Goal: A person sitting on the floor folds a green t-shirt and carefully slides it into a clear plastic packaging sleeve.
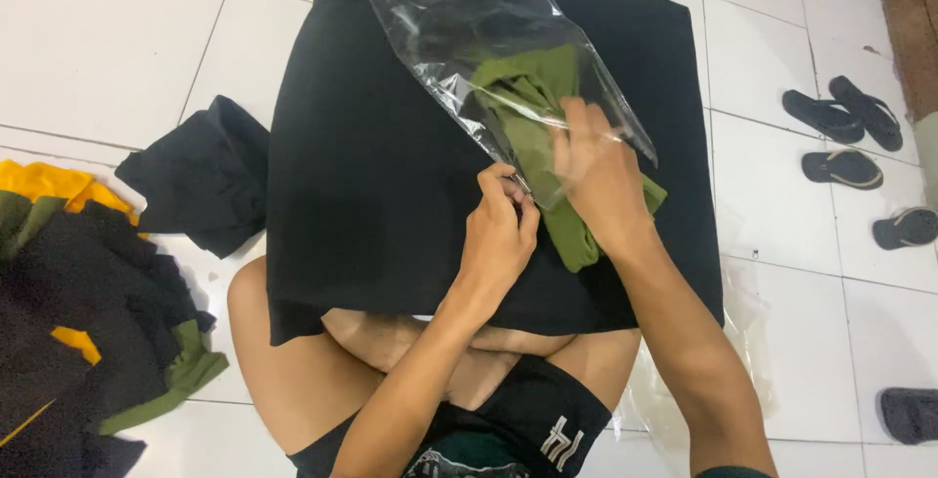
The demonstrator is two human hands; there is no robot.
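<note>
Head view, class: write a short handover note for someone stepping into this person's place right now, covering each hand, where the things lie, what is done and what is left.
Left hand: pinches the open edge of the clear plastic bag.
Right hand: inside the bag mouth, on the folded olive-green cloth garment.
Both rest on a flat black cloth-covered board across the lap.
Done: garment about halfway in.
Left: its lower end hangs outside the bag.
Mixed black, yellow and green clothes pile on the white tiled floor, at the left.
</note>
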